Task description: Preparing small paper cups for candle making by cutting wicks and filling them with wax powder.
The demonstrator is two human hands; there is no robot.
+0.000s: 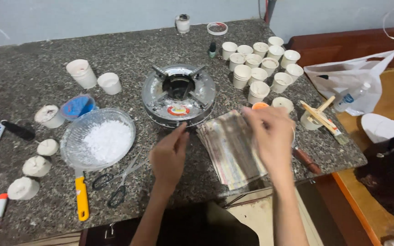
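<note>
plainly, the stack of paper sheets (231, 152) is what both hands are busy with. it lies flat on the granite counter (33, 82), just in front of the round metal burner (178, 95) and a little to its right, its near corner reaching the counter's front edge. the right hand (272, 134) rests on top of the stack's far right part, fingers curled down and blurred, so i cannot tell whether they pinch a sheet or only press on it. the left hand (169, 152) sits just left of the stack, directly in front of the burner, fingers drawn together with the tips touching, seemingly holding nothing.

the stack looks thin, light and floppy: many loose leaves, fanned so their edges show as steps along the left side. it would likely slide apart if pushed from one side and crease if gripped hard. a fair hold would be a pinch at a free corner for one sheet, or both hands under opposite edges for the whole pile.

in looks, the sheets are pale and glossy, streaked with faded brown, pink and green stripes running along their length.

left of the burner stands a clear bowl of white flakes (99, 139); in front of that bowl lie scissors (117, 182). right of the burner, white cups (261, 66) cluster together.
</note>
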